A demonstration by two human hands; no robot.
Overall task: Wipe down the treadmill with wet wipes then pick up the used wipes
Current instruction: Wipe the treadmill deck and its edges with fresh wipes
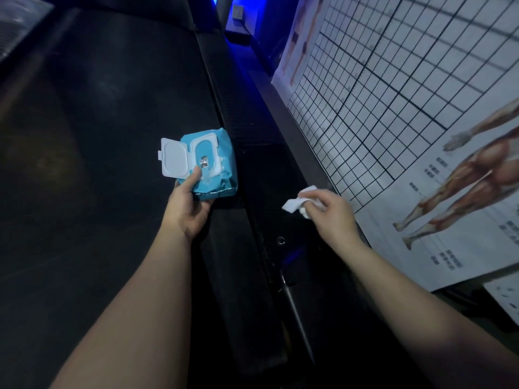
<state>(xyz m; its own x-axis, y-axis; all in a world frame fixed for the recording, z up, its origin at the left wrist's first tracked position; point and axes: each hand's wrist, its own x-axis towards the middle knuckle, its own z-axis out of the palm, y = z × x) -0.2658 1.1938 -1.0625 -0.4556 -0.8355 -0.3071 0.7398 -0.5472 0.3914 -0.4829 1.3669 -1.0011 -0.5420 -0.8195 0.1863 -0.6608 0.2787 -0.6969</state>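
Looking down from my head, I see the dark treadmill belt (pixel 98 122), dim and faintly scuffed, with its ribbed black side rail (pixel 252 164) along the right edge. My left hand (pixel 188 209) grasps a teal pack of wet wipes (pixel 216 167) over the belt's right edge, thumb on top beside the opening and the white lid (pixel 174 158) flipped open to the left. My right hand (pixel 328 211) pinches a crumpled white wipe (pixel 297 203) over the rail, fingers curled round it; I cannot tell whether it touches. A gridded anatomy poster (pixel 407 94) stands just right of the rail. Blue light glows around a wall socket (pixel 238 11) at the far end.
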